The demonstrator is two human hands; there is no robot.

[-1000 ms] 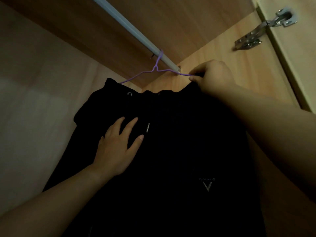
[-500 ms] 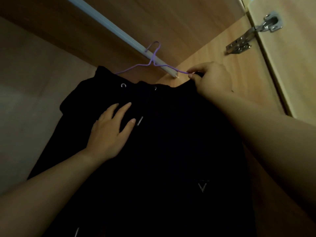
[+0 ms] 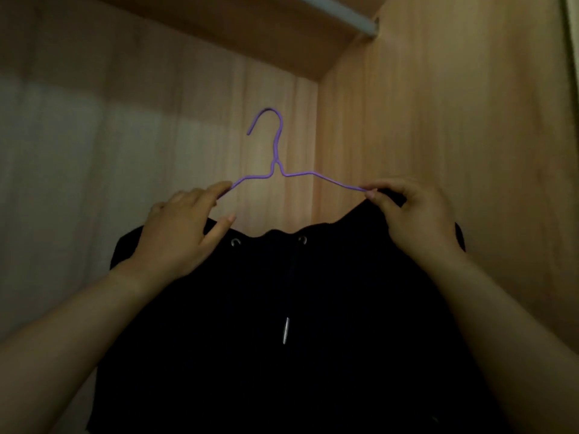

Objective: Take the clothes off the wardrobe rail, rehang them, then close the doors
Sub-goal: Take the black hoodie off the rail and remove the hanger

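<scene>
- Your right hand is up at the R end of the purple hanger. Thumb and forefinger are curled in tight and pinch the wire right where it meets the cloth.
- Your left hand lies over the hanger's L arm. The fingers are only loosely bent, the index tip touches the wire and the thumb is spread on the front of the fabric. Can't tell whether it actually clamps anything (the other fingertips go over the top edge, out of sight).
- The hanger is upright and roughly level between your two hands. Its hook is free in the air, open side to the L, in front of the back panel.
- The rail is way up at top R, where it butts into the side panel. It's well apart from the hook, w/ nothing on the short stretch in view.
- The black garment hangs from the hanger's two ends. Its top edge sags in the middle, below the wire.
- Two metal eyelets sit just under that edge, and a drawcord w/ a silver tip dangles down the centre.
- The cloth fills the lower frame between your forearms. It's too dark to make out more detail.
</scene>
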